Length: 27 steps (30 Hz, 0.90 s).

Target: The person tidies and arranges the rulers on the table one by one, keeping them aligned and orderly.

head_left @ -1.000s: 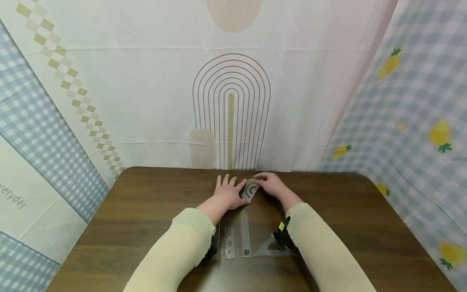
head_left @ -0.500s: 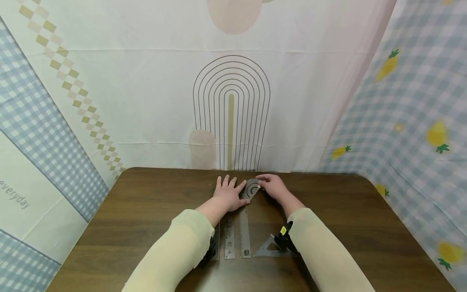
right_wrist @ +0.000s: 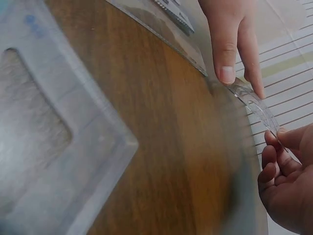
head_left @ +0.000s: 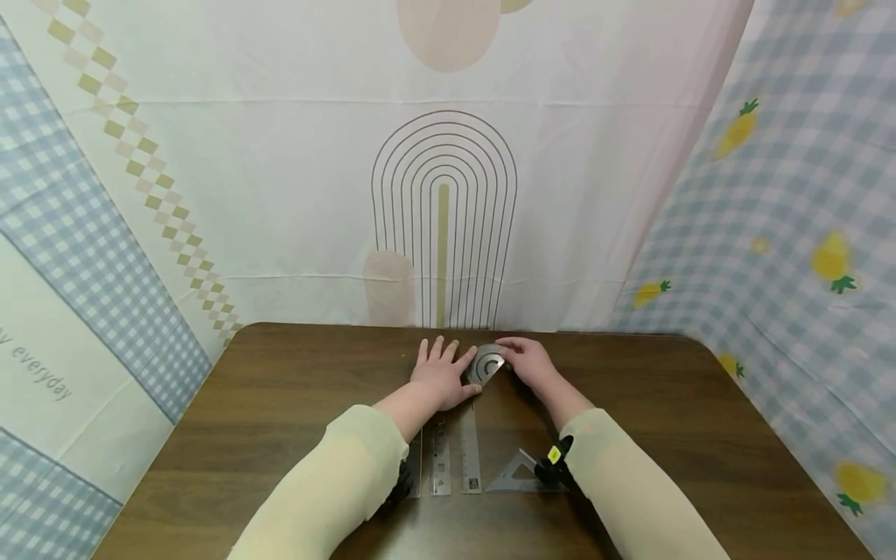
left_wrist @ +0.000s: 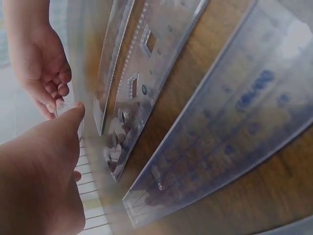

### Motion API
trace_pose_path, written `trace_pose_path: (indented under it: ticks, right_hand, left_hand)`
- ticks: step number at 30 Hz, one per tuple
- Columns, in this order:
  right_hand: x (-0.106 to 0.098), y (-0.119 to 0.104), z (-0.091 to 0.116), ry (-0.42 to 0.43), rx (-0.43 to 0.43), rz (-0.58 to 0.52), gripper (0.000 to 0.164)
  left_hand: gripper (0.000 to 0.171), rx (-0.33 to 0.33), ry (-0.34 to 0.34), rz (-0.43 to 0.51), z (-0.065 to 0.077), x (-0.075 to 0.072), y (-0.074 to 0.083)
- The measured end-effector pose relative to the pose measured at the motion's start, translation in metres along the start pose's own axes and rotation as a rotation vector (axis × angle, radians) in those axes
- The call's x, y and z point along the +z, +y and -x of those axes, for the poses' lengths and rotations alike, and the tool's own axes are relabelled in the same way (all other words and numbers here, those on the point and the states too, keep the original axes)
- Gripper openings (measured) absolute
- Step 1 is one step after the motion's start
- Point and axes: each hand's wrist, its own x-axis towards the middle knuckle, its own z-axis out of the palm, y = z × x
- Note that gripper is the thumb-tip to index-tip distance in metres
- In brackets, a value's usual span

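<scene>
A clear protractor (head_left: 484, 364) is between the two hands near the far side of the table. My right hand (head_left: 528, 362) pinches its right end between thumb and curled fingers, as the right wrist view also shows. My left hand (head_left: 442, 379) lies with fingers spread, its straight thumb and index finger touching the protractor's left side. Nearer to me are a clear straight ruler (head_left: 471, 455), a shorter ruler with cut-out shapes (head_left: 440, 459) and a clear set square (head_left: 514, 484), partly covered by the right wrist's camera. Another wide clear ruler (left_wrist: 220, 112) lies under the left forearm.
The brown wooden table (head_left: 294, 389) has its far edge against a white patterned cloth (head_left: 301, 194). Blue checked cloth (head_left: 770, 272) hangs along the right side. Black wrist cameras sit low over the rulers and the set square.
My right hand has shifted slightly right, and the protractor's right end has come with it, the piece now catching more light. The left hand stays nearly in place.
</scene>
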Motion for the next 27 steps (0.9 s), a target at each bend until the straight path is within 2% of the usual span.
trace_pose_path:
  ticks: [11, 16, 27]
  right_hand:
    - [-0.008, 0.004, 0.020, 0.028, 0.051, -0.108, 0.028]
    - [-0.012, 0.007, 0.031, 0.029, 0.075, -0.107, 0.028]
    - [-0.024, 0.010, 0.056, 0.018, 0.066, -0.126, 0.029]
  left_hand:
    - [0.079, 0.045, 0.031, -0.025, 0.011, -0.002, 0.011]
    - [0.080, 0.063, 0.041, -0.040, 0.013, 0.003, 0.016]
    - [0.079, 0.117, 0.059, -0.050, 0.021, 0.004, 0.029]
